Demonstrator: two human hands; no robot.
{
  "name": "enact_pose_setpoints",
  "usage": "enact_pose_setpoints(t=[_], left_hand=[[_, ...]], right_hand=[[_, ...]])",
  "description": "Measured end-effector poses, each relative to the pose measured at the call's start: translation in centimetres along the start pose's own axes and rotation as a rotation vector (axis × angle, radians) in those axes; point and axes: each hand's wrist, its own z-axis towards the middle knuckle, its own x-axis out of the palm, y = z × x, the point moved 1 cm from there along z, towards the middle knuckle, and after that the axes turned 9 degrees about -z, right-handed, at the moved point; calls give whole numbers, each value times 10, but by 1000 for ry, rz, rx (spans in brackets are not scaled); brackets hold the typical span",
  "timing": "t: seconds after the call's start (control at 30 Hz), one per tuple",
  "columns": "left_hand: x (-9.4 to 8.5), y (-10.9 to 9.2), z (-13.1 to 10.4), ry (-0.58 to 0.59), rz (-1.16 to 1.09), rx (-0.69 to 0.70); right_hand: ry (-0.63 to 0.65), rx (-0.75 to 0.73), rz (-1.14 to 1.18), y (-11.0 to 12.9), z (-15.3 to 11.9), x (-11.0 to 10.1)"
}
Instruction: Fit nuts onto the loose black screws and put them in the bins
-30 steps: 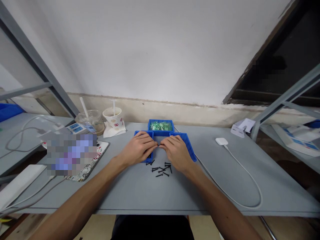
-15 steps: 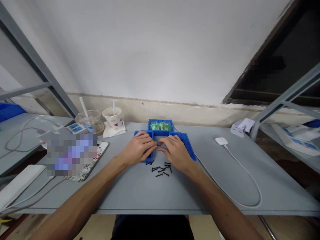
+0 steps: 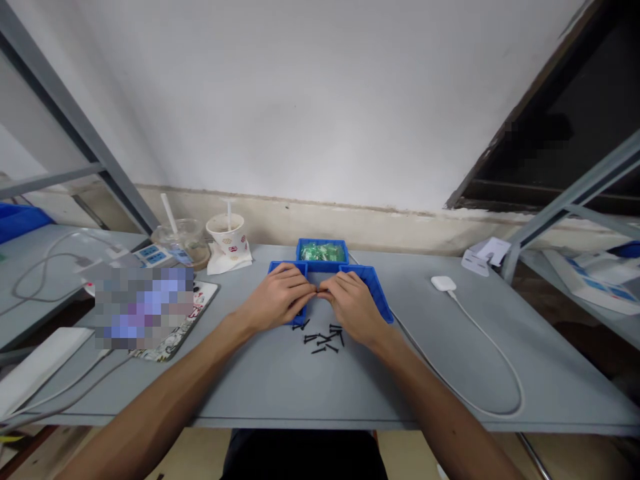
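Note:
My left hand (image 3: 280,297) is closed in a pinch, its fingertips meeting those of my right hand (image 3: 353,305), which is pinched too. Between the fingertips sits a small dark piece, likely a screw, mostly hidden. Several black screws (image 3: 327,340) lie loose on the grey table just below the hands. Under my left hand is a blue bin (image 3: 303,268) with dark contents partly showing. Another blue bin (image 3: 377,293) stands beside and partly behind my right hand. At the back, a third blue bin (image 3: 322,243) holds green-and-clear packets (image 3: 323,252).
A paper cup (image 3: 227,237) and a plastic cup (image 3: 183,243) with straws stand at the back left, near a blurred device on a patterned board (image 3: 200,303). A white case (image 3: 443,283) with a cable lies to the right on the table (image 3: 280,393).
My right fingers have closed onto the small dark piece and now touch my left fingertips. The loose screws and the bins have stayed in place.

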Motion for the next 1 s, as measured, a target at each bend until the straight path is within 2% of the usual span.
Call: enact_pose_setpoints(t=[0.17, 0.4, 0.57, 0.73, 0.93, 1.0], left_hand=[[2, 1, -1, -8, -12, 2], [3, 2, -2, -17, -3, 15], [3, 0, -1, -46, -18, 20], [3, 0, -1, -65, -10, 19], [4, 3, -2, -46, -9, 3], [4, 3, -2, -46, -18, 1]], right_hand=[[23, 18, 33, -1, 0, -1], [63, -46, -26, -4, -4, 6], [35, -12, -8, 1, -1, -1], [-111, 76, 80, -1, 2, -13], [-406, 346, 20, -27, -3, -28], [-431, 438, -63, -36, -4, -31]])
